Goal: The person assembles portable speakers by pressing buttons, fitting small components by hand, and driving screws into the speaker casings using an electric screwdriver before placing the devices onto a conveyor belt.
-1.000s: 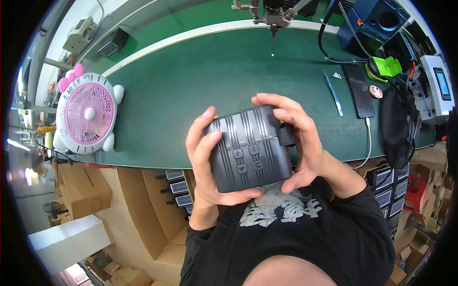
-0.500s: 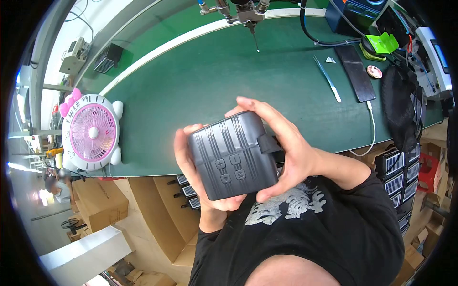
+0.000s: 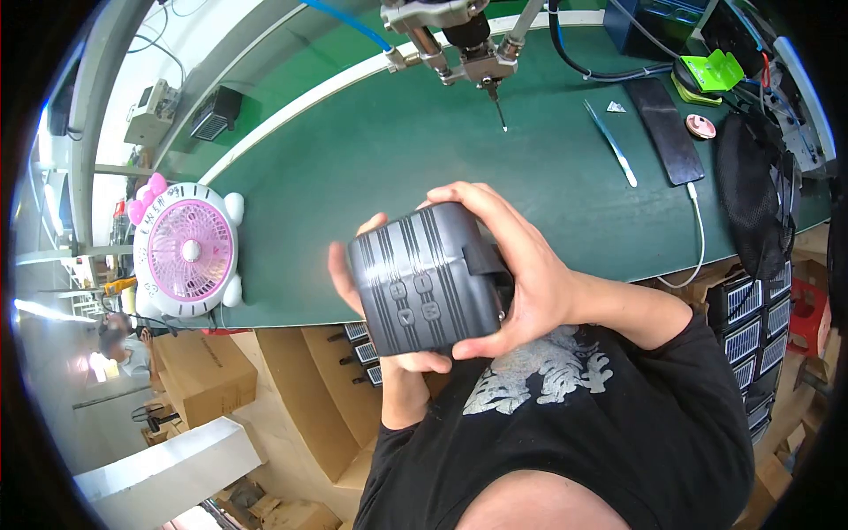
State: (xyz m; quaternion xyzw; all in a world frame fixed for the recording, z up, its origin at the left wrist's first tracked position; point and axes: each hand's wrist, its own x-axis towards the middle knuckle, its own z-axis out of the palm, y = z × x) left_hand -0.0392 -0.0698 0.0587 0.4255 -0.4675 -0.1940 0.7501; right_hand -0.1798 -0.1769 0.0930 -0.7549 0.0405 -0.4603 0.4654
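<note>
Black box (image 3: 442,305), buttons (image 3: 430,310) cameraward, ribs (image 3: 408,246) tilted leftward, long axis unclear, between left hand (image 3: 406,363) and right hand (image 3: 533,296), grip box-wide.

Bright, mostly even light covers the green desk (image 3: 389,132), with a white strip (image 3: 40,311) glaring at far left. Pale highlights streak the black case (image 3: 428,283). The left hand (image 3: 347,287) has a smeared finger, probably motion blur. Fisheye distortion bends the edges, and the corners fall to black.
</note>
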